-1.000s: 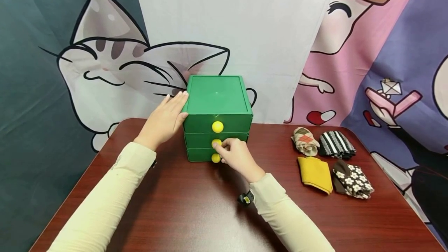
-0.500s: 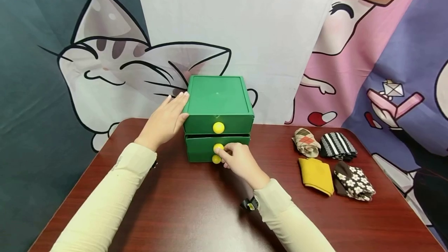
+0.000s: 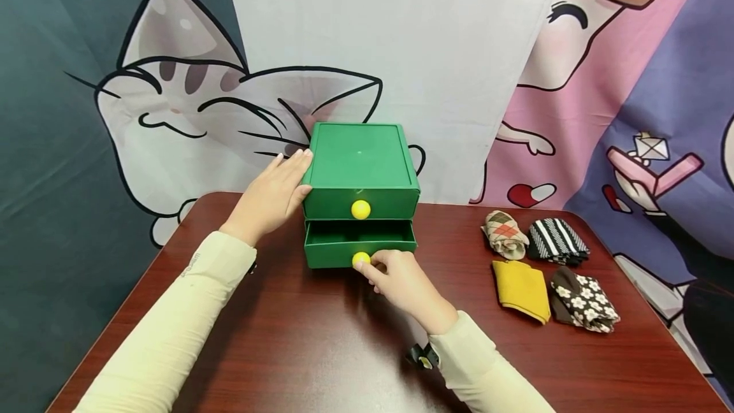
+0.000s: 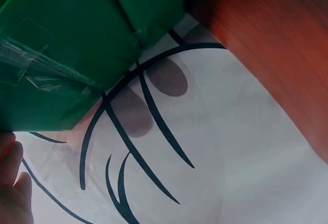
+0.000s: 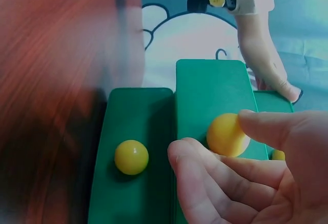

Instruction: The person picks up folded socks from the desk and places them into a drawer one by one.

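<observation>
A green drawer cabinet (image 3: 361, 158) with round yellow knobs stands on the table. Its middle drawer (image 3: 321, 255) is pulled partway out, and the part of its inside that shows is plain green. My right hand (image 3: 408, 285) pinches that drawer's yellow knob (image 5: 228, 136) between thumb and fingers. The bottom drawer (image 5: 123, 116) is hidden in the head view but shows in the right wrist view. My left hand (image 3: 268, 195) rests with straight fingers against the cabinet's upper left side. Above the pulled drawer, the top drawer (image 3: 327, 204) is closed.
To the right lie a beige argyle sock bundle (image 3: 504, 234), a black-and-white striped one (image 3: 557, 241), a folded yellow one (image 3: 520, 290) and a dark floral one (image 3: 587, 301). A printed cloth (image 3: 430, 50) hangs behind the dark red wooden table (image 3: 298, 349).
The middle drawer has slid out toward me, its knob held in my right hand, which moved nearer and slightly right. My left hand has stayed on the cabinet's side.
</observation>
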`<state>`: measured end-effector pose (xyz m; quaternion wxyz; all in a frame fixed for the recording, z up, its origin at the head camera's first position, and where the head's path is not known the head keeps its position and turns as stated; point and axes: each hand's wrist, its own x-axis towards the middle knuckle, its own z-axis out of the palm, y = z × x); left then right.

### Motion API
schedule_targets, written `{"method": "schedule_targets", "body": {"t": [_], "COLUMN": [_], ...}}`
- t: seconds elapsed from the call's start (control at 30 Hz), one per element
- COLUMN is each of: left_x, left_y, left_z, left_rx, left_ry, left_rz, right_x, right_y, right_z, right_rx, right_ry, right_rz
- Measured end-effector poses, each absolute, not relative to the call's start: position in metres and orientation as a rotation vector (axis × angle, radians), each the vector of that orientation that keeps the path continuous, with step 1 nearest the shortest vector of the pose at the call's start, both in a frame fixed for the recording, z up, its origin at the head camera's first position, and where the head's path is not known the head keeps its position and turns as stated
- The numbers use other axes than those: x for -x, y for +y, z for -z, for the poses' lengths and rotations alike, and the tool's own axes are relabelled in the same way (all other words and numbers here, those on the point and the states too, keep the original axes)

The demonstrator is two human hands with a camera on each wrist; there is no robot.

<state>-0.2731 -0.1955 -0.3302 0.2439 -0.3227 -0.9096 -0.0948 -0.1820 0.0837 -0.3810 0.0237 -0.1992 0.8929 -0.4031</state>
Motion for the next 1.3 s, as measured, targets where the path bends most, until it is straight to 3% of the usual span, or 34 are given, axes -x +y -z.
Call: {"method": "schedule_targets", "body": {"t": [1.3], "left_x": [0.277], "left_y": [-0.192], "left_z": [0.342], "left_rx": [0.880], "left_ry": [-2.331], "left_rz": [0.356], "right_x": [0.121], "right_y": [0.094], "right_z": [0.380], "right_rx": [0.818], "right_ry": [2.804], "right_rz": [1.043]}}
